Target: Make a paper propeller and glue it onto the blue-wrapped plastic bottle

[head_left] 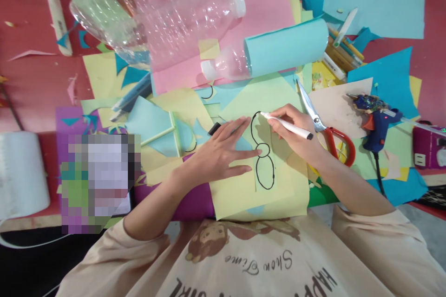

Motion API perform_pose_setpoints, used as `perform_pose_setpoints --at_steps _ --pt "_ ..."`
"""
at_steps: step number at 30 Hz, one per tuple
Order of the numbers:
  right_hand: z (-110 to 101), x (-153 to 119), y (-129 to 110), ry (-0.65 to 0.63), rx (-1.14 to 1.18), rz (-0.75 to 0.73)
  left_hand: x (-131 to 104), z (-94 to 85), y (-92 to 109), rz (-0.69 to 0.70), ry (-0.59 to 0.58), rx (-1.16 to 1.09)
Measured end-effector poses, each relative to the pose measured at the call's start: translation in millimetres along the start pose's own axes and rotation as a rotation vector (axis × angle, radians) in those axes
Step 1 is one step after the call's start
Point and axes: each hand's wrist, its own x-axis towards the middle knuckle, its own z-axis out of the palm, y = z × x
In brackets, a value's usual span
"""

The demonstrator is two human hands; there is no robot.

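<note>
My right hand (291, 125) grips a white marker (289, 126) with a black end, its tip touching a pale green paper piece (266, 171). Black lines on that paper form a small circle with a closed loop below it and a partly drawn loop above. My left hand (230, 148) lies flat with fingers spread, pressing on the paper left of the drawing. A black marker cap (213, 128) shows beside the left hand's fingers; whether they touch it I cannot tell. Yellow paper (233, 202) lies underneath.
Scissors with red handles (339, 146) and a blue glue gun (378, 127) lie to the right. Clear plastic bottles (188, 23) and a bottle wrapped in light blue paper (287, 48) lie behind. Paper scraps (134, 76) are scattered around. A white box-shaped object (22, 174) stands left.
</note>
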Motion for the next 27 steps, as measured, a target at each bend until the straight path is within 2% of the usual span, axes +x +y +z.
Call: perform_pose_setpoints --at_steps 27 --pt "-6.6 -1.2 -3.4 0.049 -0.038 0.029 -0.9 1.4 -1.2 -0.002 0.002 -0.007"
